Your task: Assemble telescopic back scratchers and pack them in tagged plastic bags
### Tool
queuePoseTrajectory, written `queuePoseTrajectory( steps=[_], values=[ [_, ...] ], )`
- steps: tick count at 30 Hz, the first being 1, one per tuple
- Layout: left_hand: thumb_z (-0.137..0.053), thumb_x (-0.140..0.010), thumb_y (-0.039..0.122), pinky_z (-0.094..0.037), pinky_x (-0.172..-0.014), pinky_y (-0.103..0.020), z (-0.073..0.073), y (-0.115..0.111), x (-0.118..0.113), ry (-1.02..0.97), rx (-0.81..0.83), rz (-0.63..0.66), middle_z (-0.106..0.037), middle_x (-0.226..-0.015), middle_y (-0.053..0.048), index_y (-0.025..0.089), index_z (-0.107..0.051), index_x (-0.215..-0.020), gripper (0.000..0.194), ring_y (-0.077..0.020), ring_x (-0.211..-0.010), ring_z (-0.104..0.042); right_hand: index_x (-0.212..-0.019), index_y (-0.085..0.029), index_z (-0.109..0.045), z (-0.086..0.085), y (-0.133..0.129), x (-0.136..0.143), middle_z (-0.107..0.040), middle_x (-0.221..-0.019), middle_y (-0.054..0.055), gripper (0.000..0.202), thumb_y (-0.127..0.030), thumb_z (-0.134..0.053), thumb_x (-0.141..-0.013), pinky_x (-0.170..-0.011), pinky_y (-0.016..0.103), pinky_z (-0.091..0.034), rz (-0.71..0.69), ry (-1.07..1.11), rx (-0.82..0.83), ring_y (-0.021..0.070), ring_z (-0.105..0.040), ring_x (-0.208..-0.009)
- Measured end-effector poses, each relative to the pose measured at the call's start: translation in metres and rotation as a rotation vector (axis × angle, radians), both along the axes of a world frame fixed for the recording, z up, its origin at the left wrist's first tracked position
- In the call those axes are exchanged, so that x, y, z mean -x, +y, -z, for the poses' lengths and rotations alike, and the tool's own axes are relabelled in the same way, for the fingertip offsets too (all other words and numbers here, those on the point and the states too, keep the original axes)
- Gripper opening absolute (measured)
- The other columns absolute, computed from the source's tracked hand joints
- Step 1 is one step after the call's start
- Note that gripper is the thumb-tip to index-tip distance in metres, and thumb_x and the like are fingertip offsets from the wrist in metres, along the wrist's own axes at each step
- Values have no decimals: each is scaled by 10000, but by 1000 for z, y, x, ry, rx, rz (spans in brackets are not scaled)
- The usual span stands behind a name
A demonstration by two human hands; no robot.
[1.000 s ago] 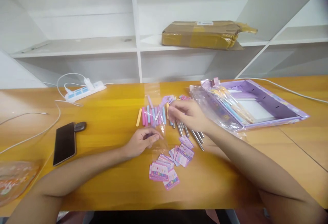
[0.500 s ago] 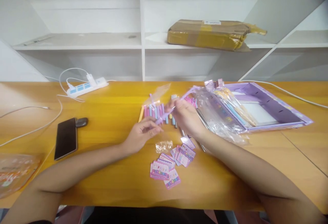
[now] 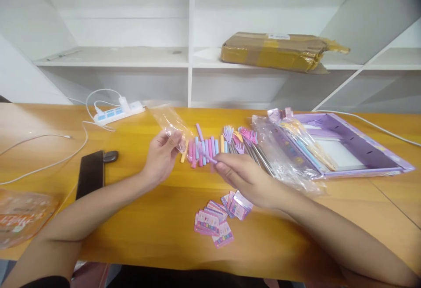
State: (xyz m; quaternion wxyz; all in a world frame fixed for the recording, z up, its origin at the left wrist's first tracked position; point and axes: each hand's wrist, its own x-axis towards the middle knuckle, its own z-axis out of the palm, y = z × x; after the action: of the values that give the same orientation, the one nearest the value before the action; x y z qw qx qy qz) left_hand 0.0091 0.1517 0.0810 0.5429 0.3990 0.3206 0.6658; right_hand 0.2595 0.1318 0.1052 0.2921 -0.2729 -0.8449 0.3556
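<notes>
My left hand (image 3: 164, 154) is closed, pinching a clear plastic bag (image 3: 169, 119) that stands up above the fingers. My right hand (image 3: 243, 174) is closed around a thin purple stick (image 3: 212, 160), whose tip points left; the rest is hidden in the hand. Between and behind the hands lies a row of pink, blue, purple and yellow handles (image 3: 205, 149). To their right are several back scratchers with small hand-shaped heads (image 3: 228, 133) and metal rods (image 3: 259, 156). Printed cards (image 3: 208, 222) lie in loose piles nearer to me.
A purple box (image 3: 365, 167) stands at right, with clear wrapping (image 3: 289, 169) and bagged tools (image 3: 305, 143) by its left edge. A phone (image 3: 90, 174), power strip (image 3: 120, 111) and orange plastic pouch (image 3: 24, 217) are at left. A taped carton (image 3: 272, 53) sits on the shelf.
My hands have moved apart; the purple stick no longer stretches between them. My left hand has moved left and now holds a clear bag. The small clear packet above the cards is gone.
</notes>
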Motion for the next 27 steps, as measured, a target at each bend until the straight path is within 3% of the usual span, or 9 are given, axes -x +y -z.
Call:
queuePoseTrajectory(
  steps=[6,9,13,22,27],
  values=[
    [-974,-805,447,-481,-601,-181,-6,-5,-2,-3,7,8,-610,-703,29,169,-652,-737,432,-73,-636,-542,-1072,-191,-623,5,6,4,-490,-670,-65,374,-415,-353,-1200,-601,268,-397,-155,-58,201,94,-449,-584],
    [-976,-800,453,-493,-605,-194,-4,-8,-6,-8,15,59,-638,-732,21,167,-672,-747,421,-81,-651,-570,-1155,-186,-597,11,8,5,-506,-661,-75,348,-434,-357,-1199,-610,269,-419,-148,-2,310,94,-452,-577],
    [-986,-789,442,-526,-658,-199,2,-11,-9,-19,38,82,-676,-771,9,155,-727,-791,387,-82,-688,-606,-1479,-173,-477,20,11,7,-443,-635,-110,400,-432,-392,-1187,-574,267,-383,-125,103,419,101,-394,-541],
    [-991,-775,452,-563,-644,-240,6,-13,-16,8,76,163,-726,-793,-3,168,-781,-873,367,-116,-687,-660,-1672,-165,-319,24,15,12,-553,-709,-65,554,-342,-418,-1156,-623,275,-402,-38,90,389,120,-499,-628],
    [-990,-784,422,-584,-676,-265,16,-15,-15,62,104,198,-783,-885,-38,167,-808,-956,358,-141,-742,-716,-1704,-160,-247,24,15,15,-615,-717,-48,613,-308,-419,-1135,-639,283,-418,28,88,359,133,-532,-639]
  ],
)
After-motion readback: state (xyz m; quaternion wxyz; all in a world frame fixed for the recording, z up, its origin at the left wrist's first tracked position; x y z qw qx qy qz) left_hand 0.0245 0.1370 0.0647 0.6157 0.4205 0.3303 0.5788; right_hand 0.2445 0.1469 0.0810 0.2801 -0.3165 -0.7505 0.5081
